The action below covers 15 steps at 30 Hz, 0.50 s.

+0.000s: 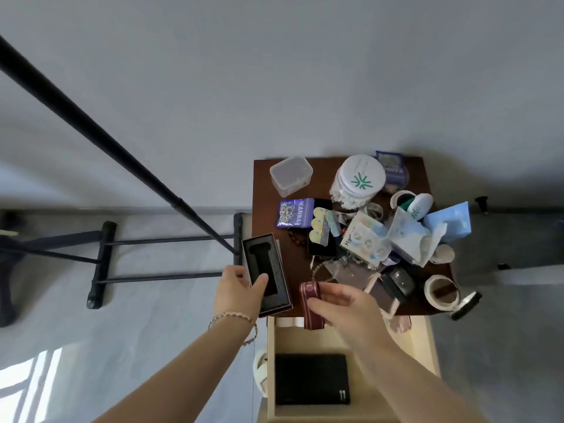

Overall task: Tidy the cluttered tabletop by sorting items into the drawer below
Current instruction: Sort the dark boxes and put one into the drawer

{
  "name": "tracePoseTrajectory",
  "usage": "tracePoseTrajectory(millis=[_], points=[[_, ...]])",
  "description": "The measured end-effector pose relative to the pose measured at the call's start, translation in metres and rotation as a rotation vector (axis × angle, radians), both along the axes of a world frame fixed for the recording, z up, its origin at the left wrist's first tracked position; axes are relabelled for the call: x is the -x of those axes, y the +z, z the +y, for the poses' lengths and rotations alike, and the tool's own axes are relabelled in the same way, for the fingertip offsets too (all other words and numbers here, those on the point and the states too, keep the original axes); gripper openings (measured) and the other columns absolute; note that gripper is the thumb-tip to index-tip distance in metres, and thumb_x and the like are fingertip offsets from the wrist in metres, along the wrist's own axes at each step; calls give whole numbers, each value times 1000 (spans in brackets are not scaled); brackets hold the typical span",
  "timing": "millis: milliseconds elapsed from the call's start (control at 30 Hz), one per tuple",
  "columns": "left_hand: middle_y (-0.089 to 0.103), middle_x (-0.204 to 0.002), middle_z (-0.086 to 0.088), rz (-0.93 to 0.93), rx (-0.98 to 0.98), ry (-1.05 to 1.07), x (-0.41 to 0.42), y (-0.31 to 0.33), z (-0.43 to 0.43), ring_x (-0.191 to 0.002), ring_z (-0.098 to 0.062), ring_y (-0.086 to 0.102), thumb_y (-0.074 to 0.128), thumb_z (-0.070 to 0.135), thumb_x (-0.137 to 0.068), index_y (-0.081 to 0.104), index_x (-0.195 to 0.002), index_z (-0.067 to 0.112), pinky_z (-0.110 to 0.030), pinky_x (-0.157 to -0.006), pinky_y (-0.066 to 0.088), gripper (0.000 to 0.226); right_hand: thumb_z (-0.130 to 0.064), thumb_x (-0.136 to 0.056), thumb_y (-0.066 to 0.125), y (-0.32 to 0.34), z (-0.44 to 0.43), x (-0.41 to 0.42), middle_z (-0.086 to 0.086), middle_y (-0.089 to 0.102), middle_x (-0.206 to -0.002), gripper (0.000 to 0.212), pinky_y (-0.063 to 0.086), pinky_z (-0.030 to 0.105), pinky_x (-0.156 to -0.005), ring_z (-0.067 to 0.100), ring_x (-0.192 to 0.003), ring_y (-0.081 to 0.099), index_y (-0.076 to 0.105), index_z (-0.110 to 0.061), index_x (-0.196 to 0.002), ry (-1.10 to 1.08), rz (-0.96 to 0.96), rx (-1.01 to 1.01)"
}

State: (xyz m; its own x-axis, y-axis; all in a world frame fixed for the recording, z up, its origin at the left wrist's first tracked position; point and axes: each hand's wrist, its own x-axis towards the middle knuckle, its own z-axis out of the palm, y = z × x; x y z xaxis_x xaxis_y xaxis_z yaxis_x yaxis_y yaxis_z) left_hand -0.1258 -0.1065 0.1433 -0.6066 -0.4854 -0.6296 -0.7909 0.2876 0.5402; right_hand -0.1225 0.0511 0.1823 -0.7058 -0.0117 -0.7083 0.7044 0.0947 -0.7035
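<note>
I see the open black foam-lined box (265,273) gripped in the left hand (236,293), thumb curled over its near end. It sits tilted, just beyond the far-left corner of the open drawer (271,361). The right hand (341,303) pinches a maroon striped strap (309,306) at the drawer's far edge, and the strap's lower end hangs over the drawer. Inside the drawer, left side: a flat black case (311,378) marked 11. The brown tabletop (262,184) lies directly beyond the drawer and is heavily cluttered. A tape roll (441,291) is past the drawer's far-right corner. Farther beyond the drawer are a purple packet (294,212), a clear lidded tub (291,175) and a white-lidded jar (360,178).
</note>
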Motion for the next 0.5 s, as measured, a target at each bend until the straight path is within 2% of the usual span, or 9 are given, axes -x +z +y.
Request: tracePoseTrajectory(millis=[67, 133, 200, 233, 300, 367, 500], points=[[52, -118, -8, -38, 82, -47, 7, -38, -13, -83, -15, 48, 60, 34, -86, 41, -127, 12, -26, -67, 39, 50, -2, -78, 70, -38, -12, 3, 0, 70, -84, 22, 50, 17, -70, 12, -81, 65, 68, -14, -95, -32, -26, -5], [52, -123, -8, -87, 112, -101, 15, -69, -24, -88, -18, 50, 61, 40, -84, 40, -127, 12, -30, -72, 42, 56, -1, -77, 70, -65, -23, 6, -2, 70, -80, 20, 52, 15, -67, 10, -77, 66, 69, -18, -89, -69, -31, -2], [56, -117, -7, -157, 142, -197, 21, -95, -28, -93, -22, 55, 61, 46, -82, 42, -125, 13, -33, -75, 47, 58, -2, -77, 71, -89, -33, 7, -4, 70, -79, 22, 51, 11, -60, 7, -74, 66, 67, -22, -84, -80, -14, -2], [58, -111, -6, -189, 156, -241, 23, -104, -27, -91, -22, 56, 61, 46, -82, 44, -121, 12, -31, -72, 46, 54, -3, -77, 71, -99, -37, 7, -4, 69, -80, 22, 50, 9, -59, 6, -74, 65, 66, -22, -85, -79, -12, -5], [58, -94, -4, -209, 170, -276, 26, -111, -26, -75, -17, 52, 58, 41, -84, 49, -109, 10, -27, -56, 39, 41, -4, -77, 71, -109, -43, 9, -6, 68, -80, 21, 51, 8, -60, 3, -73, 64, 67, -20, -90, -63, -2, -43], [55, -87, -4, -181, 197, -257, 26, -112, -23, -65, -15, 46, 58, 37, -85, 49, -97, 10, -26, -50, 32, 31, -4, -77, 71, -113, -49, 11, -6, 67, -78, 20, 51, 8, -60, 0, -69, 63, 68, -17, -93, -49, 15, -76], [56, -89, -6, -107, 237, -241, 20, -103, -22, -73, -22, 49, 57, 36, -85, 45, -91, 12, -29, -62, 35, 28, -2, -78, 69, -108, -58, 15, -10, 64, -72, 19, 48, 6, -56, -10, -57, 60, 66, -21, -82, -53, 64, -65]])
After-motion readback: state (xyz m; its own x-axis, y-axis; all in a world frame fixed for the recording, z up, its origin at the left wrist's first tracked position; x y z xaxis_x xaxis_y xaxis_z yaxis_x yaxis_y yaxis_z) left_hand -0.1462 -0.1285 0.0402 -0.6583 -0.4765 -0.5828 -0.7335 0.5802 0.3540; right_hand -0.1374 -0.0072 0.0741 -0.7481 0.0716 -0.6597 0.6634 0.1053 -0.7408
